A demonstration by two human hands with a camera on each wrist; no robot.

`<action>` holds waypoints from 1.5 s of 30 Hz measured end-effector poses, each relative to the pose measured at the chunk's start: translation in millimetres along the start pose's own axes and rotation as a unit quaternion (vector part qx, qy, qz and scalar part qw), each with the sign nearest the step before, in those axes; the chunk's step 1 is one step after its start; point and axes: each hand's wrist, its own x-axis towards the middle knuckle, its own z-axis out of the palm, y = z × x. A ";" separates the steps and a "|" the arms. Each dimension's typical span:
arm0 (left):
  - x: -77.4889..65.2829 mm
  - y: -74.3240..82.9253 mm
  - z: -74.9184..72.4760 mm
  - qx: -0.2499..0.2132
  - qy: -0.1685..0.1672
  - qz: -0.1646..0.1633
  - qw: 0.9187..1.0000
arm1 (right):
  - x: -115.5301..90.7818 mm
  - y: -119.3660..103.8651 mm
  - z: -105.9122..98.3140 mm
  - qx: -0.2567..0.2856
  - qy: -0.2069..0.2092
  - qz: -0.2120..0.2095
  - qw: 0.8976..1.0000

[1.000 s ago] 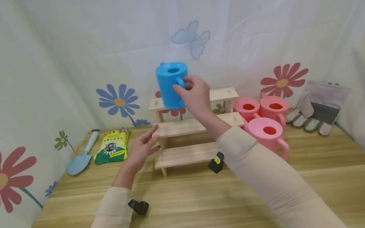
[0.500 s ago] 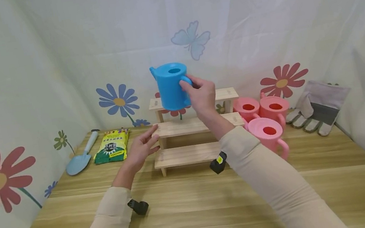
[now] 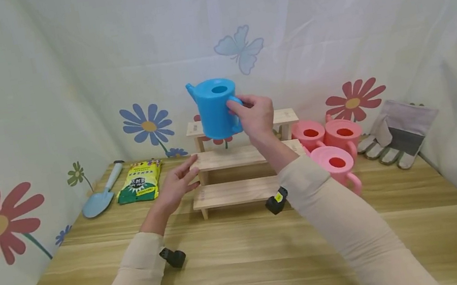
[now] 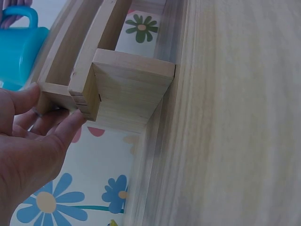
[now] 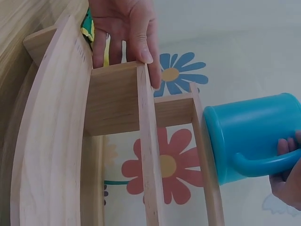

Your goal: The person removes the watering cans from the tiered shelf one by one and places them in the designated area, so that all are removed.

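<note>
A blue watering can is upright with its spout pointing left. My right hand pinches its handle from the right. In the right wrist view, the can's base lies right along the top board of a three-tier wooden plant stand. My left hand is at the stand's left end, fingers extended and touching the end of the middle tier. Seen from the left wrist, the thumb and fingers lie around that tier's corner without curling tightly.
Three pink watering cans stand right of the stand, with grey-and-white gardening gloves beyond them. On the left lie a yellow-and-green packet and a light blue trowel. A flower-printed curtain surrounds the wooden table.
My right hand has turned the blue watering can so its spout swings round to the left and its handle to the right. The left hand stays at the stand.
</note>
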 end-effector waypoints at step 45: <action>0.0 -3.0 -0.6 -0.005 -0.004 0.008 1.000 | -46.8 9.6 -243.1 -0.097 0.113 0.025 0.989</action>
